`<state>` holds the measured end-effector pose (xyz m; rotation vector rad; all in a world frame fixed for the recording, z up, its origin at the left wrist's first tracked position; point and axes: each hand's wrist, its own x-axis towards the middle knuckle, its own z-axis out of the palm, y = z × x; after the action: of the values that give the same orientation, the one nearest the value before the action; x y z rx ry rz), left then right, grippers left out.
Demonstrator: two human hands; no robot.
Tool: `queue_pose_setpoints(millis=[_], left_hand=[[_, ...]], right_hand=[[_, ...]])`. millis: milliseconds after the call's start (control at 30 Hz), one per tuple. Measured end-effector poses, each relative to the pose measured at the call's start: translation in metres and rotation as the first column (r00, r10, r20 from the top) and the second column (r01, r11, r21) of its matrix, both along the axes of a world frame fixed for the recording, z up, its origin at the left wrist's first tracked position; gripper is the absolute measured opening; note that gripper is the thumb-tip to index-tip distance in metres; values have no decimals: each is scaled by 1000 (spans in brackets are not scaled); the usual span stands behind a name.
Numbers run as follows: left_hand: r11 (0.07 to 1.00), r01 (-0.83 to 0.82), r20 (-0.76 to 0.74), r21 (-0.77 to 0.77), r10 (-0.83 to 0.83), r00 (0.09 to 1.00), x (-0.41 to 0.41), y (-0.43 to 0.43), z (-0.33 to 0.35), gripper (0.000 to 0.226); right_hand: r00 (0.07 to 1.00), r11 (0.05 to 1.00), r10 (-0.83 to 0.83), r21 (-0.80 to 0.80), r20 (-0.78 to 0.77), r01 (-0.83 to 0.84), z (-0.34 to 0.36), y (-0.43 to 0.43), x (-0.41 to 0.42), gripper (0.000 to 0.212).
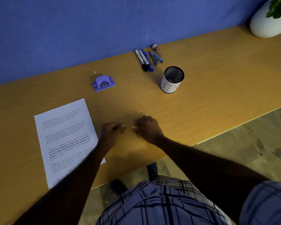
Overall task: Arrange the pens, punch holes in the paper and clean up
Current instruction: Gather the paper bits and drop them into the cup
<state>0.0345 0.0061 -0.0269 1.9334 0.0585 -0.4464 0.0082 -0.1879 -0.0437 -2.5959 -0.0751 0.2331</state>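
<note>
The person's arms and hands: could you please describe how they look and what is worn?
Both forearms are bare. The left hand and right hand show no gloves, watch or rings. A short sleeve of a pale checked shirt with dark lines covers the right upper arm; the left sleeve is out of view.

Mesh cup (169, 87) label: "BIN". Paper (65, 127) bold print, apparently: "Defined by a slower pace"; rest blurred.

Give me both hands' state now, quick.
Left hand: fingers curled, cannot tell if it pinches anything.
Right hand: fingers curled beside a paper bit; cannot tell if it holds anything.
</note>
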Motion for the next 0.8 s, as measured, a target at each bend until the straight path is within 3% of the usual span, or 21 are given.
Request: queue_pose_setpoints(millis=[400, 733, 800], left_hand=[[999, -25, 8, 46, 25, 1000, 7, 7, 1, 18], [994, 16, 27, 111, -19, 999, 14, 4, 5, 20], [995, 21, 14, 99, -23, 1000, 17, 2, 8, 20]], right_hand=[[999, 993, -31, -113, 32, 34, -7, 15, 13, 10], [988, 950, 115, -278, -105, -140, -8, 15, 22, 22], [986, 959, 84, -256, -146, -119, -5, 7, 24, 24]])
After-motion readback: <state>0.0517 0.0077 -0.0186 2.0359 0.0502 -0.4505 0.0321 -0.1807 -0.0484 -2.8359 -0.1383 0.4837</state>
